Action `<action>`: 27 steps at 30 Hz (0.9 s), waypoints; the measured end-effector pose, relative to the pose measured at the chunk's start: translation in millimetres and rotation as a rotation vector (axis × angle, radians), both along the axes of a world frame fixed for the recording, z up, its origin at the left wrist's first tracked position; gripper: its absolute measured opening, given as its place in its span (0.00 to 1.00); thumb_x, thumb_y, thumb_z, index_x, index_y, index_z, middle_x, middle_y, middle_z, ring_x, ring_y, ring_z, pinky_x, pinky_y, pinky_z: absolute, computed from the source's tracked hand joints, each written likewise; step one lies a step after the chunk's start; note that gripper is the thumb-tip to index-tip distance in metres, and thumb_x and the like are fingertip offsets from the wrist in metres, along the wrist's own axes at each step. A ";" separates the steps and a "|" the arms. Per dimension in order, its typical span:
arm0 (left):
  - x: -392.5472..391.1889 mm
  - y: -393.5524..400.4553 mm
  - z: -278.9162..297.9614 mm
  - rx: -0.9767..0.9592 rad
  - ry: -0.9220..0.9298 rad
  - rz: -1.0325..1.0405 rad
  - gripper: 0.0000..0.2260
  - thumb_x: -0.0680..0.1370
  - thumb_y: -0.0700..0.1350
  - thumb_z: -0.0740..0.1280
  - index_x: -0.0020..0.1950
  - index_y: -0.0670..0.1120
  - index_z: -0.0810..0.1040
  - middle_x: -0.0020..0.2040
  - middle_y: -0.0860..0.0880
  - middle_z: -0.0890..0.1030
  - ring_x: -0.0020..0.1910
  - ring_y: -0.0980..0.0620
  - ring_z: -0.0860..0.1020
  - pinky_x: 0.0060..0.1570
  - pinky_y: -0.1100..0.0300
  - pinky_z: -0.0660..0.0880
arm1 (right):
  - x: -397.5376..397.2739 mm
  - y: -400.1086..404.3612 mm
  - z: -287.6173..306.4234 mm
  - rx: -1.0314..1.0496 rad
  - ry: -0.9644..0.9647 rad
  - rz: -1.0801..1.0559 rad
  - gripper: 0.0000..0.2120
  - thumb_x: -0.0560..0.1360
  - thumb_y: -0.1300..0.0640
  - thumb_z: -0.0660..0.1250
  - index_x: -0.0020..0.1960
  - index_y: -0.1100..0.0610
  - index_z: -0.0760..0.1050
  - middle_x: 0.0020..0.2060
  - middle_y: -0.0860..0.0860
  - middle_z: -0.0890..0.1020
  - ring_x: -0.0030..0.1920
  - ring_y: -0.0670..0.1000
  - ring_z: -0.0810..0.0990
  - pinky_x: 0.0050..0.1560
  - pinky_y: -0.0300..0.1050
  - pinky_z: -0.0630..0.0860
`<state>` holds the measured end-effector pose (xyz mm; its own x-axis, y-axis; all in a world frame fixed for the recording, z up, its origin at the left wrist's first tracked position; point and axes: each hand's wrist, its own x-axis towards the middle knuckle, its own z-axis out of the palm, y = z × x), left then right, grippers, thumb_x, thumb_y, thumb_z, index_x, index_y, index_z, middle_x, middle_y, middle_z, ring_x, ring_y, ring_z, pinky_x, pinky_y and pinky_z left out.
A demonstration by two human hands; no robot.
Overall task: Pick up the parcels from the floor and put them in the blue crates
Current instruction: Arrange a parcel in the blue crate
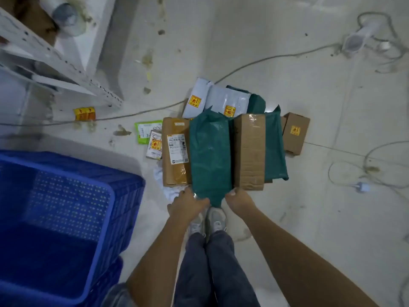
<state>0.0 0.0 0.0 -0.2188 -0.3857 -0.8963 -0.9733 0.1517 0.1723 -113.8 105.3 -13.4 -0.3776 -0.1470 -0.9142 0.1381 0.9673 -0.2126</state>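
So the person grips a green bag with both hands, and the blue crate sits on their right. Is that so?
Not quite. Both the left hand and right hand do grip the green bag, but the head view shows the blue crate on their left.

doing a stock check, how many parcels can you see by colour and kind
brown cardboard boxes: 3
green poly bags: 3
white poly bags: 2
small labelled packets: 2
total: 10
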 end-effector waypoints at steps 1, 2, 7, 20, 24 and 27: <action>-3.1 -0.1 -7.6 0.009 -0.001 0.019 0.31 0.70 0.65 0.63 0.68 0.50 0.65 0.66 0.48 0.73 0.65 0.44 0.72 0.64 0.49 0.67 | -1.3 0.8 -6.9 0.005 -0.006 -0.008 0.21 0.78 0.54 0.59 0.67 0.64 0.66 0.64 0.61 0.73 0.64 0.61 0.72 0.61 0.48 0.69; -5.2 0.4 -19.5 0.014 0.011 0.039 0.32 0.68 0.66 0.63 0.68 0.52 0.65 0.65 0.49 0.74 0.64 0.45 0.73 0.64 0.49 0.68 | -2.9 1.6 -15.2 0.015 -0.007 -0.015 0.22 0.78 0.54 0.60 0.68 0.64 0.65 0.66 0.60 0.72 0.65 0.60 0.71 0.62 0.47 0.68; -6.1 0.8 -87.9 0.040 0.076 0.104 0.39 0.60 0.70 0.63 0.67 0.55 0.66 0.63 0.51 0.75 0.61 0.46 0.75 0.60 0.46 0.73 | -2.6 9.0 -56.6 -0.009 -0.030 -0.057 0.25 0.78 0.55 0.61 0.71 0.63 0.62 0.68 0.58 0.71 0.67 0.58 0.70 0.62 0.43 0.67; -5.7 -17.1 -154.8 0.280 0.240 0.668 0.30 0.69 0.44 0.74 0.69 0.45 0.70 0.63 0.47 0.78 0.58 0.47 0.78 0.59 0.53 0.76 | 14.4 6.2 -123.9 -0.117 0.009 -0.233 0.33 0.70 0.60 0.70 0.72 0.61 0.61 0.67 0.56 0.72 0.67 0.56 0.71 0.67 0.51 0.70; -4.1 -17.3 -156.0 0.309 0.243 0.754 0.25 0.71 0.42 0.73 0.67 0.45 0.72 0.62 0.49 0.79 0.58 0.48 0.79 0.59 0.54 0.75 | 19.6 3.6 -125.6 -0.072 0.071 -0.154 0.41 0.68 0.52 0.74 0.73 0.60 0.58 0.66 0.58 0.67 0.68 0.58 0.67 0.68 0.51 0.67; -1.8 -17.0 -152.4 0.261 0.249 0.745 0.25 0.72 0.42 0.72 0.67 0.46 0.71 0.60 0.49 0.78 0.55 0.49 0.77 0.54 0.59 0.74 | 21.4 -3.2 -123.5 -0.052 0.082 -0.165 0.42 0.66 0.47 0.75 0.72 0.61 0.59 0.65 0.57 0.64 0.67 0.57 0.67 0.65 0.48 0.67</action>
<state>-1.8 -17.0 -152.4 -0.1922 -0.2948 -0.9360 -0.7315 -0.5928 0.3369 -92.4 102.1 -136.9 -0.4731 -0.1232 -0.8723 0.2744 0.9203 -0.2788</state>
